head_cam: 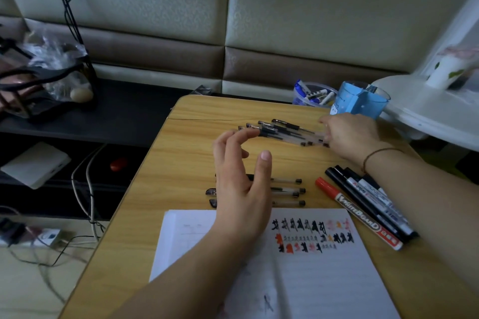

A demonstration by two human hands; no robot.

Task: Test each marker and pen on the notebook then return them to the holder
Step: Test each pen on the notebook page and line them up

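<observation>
Nearest: open lined notebook (298, 267) at the table's near edge, upper right of the page filled with 3 rows of test marks in black, red and orange. Just right of the page: a bundle of whiteboard markers (368, 204), 1 red-capped marker (357, 212) plus about 3 black ones, side by side, angled toward the far left, untouched.

Beyond the notebook: 3 clear-barrelled gel pens (285, 191) in a parallel row, partly hidden under the left hand (241, 184). Left hand raised above that row, fingers spread and curved, empty, fingertips reaching toward the near end of the far pen group.

Farther: a cluster of about 5 clear gel pens (282, 132) fanned across the wooden table (181, 163). Right hand (350, 134) at the cluster's right end, fingers curled against the pen tips; actual hold on any pen not discernible. Thin cord bracelet on the right wrist.

Farthest: blue pen holder (360, 101) at the table's far right corner, and a clear tub of markers (313, 94) just left of it.

Step judged in hand: testing largely finished, given the filled rows; gathering of the far pen cluster for return to the holder. Next move calls for squaring the fanned pens between both hands into 1 bundle, a firm hold around the barrels, then a lift and an upright drop into the holder. Remaining afterwards: the 3-pen row and the markers.
</observation>
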